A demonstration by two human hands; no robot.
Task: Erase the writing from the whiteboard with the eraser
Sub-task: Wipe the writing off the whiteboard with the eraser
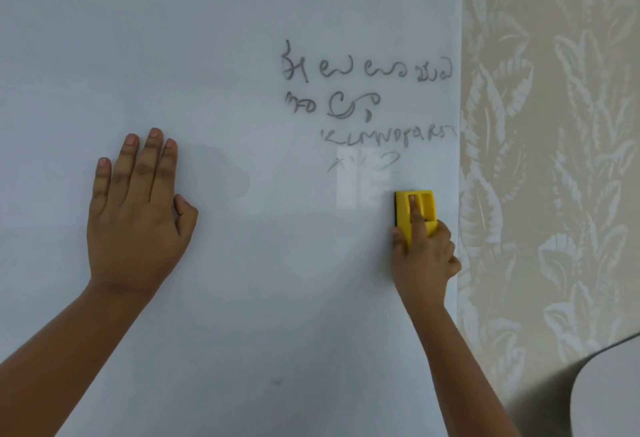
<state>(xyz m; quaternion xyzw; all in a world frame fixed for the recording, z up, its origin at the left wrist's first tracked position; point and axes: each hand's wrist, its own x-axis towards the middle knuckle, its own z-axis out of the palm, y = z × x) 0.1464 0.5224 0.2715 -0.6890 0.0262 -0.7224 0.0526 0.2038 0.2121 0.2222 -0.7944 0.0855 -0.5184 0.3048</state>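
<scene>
The one yellow eraser (pixel 415 209) lies flat on the whiteboard (pixel 207 55) near its right edge, long axis upright, just below the writing (pixel 367 90). The right hand (pixel 424 253) grips its lower end, forefinger straight up the middle. The left hand (pixel 135 214) presses flat on the board, fingers straight and close together. Four lines of writing show, the lower two faint. Leaf-patterned wallpaper (pixel 554 124) adjoins the board.

Both forearms are showing bare against the whiteboard (pixel 225 55), with no sleeve covering either wrist. The left hand (pixel 135 214) and right hand (pixel 424 256) are wearing nothing, their fingers (pixel 154 159) showing short, plain nails.
</scene>
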